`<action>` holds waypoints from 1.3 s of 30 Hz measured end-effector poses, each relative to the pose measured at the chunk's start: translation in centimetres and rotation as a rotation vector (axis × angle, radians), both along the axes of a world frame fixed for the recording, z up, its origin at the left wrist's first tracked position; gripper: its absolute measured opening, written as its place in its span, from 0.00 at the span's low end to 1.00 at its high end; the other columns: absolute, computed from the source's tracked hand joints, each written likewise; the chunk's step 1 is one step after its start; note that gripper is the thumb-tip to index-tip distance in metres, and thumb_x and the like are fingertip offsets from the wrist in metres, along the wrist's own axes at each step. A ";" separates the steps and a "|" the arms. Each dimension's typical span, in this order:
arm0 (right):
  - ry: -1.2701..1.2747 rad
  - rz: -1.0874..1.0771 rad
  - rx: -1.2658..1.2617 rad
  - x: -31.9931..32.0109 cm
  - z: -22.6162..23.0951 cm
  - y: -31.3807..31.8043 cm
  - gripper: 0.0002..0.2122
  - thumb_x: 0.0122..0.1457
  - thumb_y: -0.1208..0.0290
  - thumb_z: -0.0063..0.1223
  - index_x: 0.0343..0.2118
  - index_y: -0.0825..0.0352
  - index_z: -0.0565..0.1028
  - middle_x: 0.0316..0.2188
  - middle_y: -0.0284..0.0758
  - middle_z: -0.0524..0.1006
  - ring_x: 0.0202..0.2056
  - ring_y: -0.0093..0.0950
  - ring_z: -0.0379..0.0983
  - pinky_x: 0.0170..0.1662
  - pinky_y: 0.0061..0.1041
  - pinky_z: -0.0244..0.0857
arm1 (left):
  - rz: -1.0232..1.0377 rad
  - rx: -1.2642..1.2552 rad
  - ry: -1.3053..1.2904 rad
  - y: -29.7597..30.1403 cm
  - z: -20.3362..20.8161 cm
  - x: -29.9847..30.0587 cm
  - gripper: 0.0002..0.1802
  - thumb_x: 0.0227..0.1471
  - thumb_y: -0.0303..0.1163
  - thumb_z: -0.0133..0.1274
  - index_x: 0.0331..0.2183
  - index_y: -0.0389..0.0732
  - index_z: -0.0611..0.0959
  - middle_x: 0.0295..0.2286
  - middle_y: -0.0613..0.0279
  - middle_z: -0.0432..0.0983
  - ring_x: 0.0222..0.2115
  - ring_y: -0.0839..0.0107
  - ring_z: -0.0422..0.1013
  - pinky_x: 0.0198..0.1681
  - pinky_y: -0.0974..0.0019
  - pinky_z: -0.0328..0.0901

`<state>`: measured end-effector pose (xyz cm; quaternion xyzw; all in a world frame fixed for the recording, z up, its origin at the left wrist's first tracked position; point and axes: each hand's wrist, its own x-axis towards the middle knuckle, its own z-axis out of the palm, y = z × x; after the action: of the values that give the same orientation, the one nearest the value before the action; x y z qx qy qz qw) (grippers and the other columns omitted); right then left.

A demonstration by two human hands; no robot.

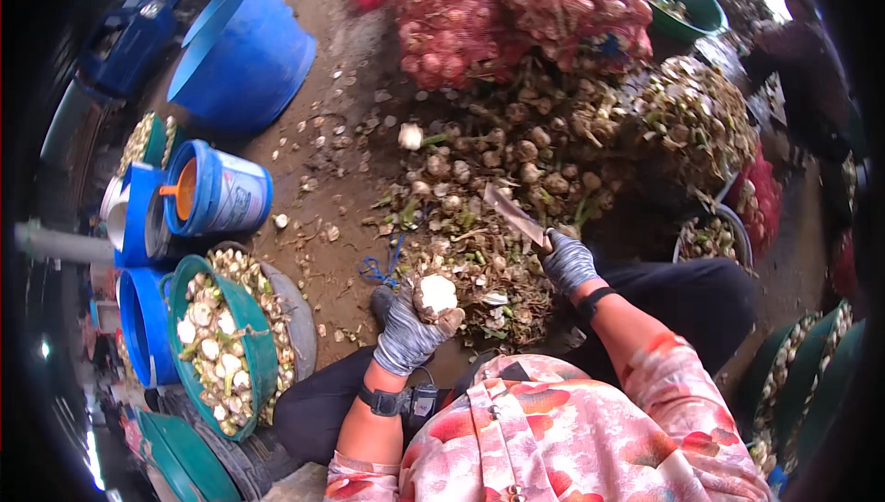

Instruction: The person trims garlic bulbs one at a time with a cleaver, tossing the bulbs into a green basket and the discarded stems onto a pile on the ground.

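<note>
My left hand [404, 334], in a grey glove, is closed around a round brown bulb or root [437, 294] whose cut face is white. To the right, my right hand [571, 267], gloved too, grips a knife [513, 216]. Its broad blade points up and to the left, apart from the bulb. Below and between the hands lies a heap of brown and green trimmings [493, 285]. Farther out, untrimmed bulbs [530, 156] are piled on the ground. A pale trimmed piece with a green stem [410, 137] shows at that pile's left edge.
On the left stand a green basket of cut pieces [263, 345], a blue bucket [241, 190] with an orange scoop [187, 188], and a large blue tub [263, 69]. Red net sacks [572, 4] rise at the back. Another person [797, 69] is at the far right.
</note>
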<state>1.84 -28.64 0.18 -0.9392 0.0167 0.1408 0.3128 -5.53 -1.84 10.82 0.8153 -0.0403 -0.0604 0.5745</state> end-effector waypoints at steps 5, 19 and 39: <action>0.143 0.140 0.597 -1.9 2.2 5.4 0.21 0.58 0.49 0.56 0.33 0.68 0.73 0.24 0.43 0.76 0.25 0.38 0.69 0.32 0.35 0.66 | 0.301 -0.594 0.391 0.1 -4.9 1.1 0.39 0.36 0.47 0.69 0.48 0.41 0.71 0.40 0.59 0.70 0.40 0.60 0.68 0.42 0.58 0.68; -0.059 0.398 0.401 -2.7 7.9 7.5 0.26 0.48 0.53 0.67 0.46 0.63 0.73 0.35 0.42 0.78 0.38 0.40 0.76 0.41 0.35 0.69 | -0.109 -0.390 0.183 3.1 -14.8 1.3 0.20 0.61 0.35 0.46 0.53 0.40 0.71 0.49 0.61 0.71 0.47 0.67 0.69 0.54 0.65 0.63; 0.163 0.077 0.226 0.0 2.0 6.0 0.16 0.54 0.56 0.58 0.32 0.67 0.75 0.26 0.49 0.77 0.31 0.49 0.74 0.35 0.41 0.68 | 0.884 -1.533 -0.785 23.7 10.9 2.1 0.42 0.55 0.54 0.41 0.51 0.19 0.64 0.46 0.29 0.67 0.47 0.40 0.68 0.53 0.40 0.65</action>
<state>1.86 -22.64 2.22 -0.8834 -0.0097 0.2295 0.4084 -3.45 21.89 21.75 0.1230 0.0527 0.4805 0.8667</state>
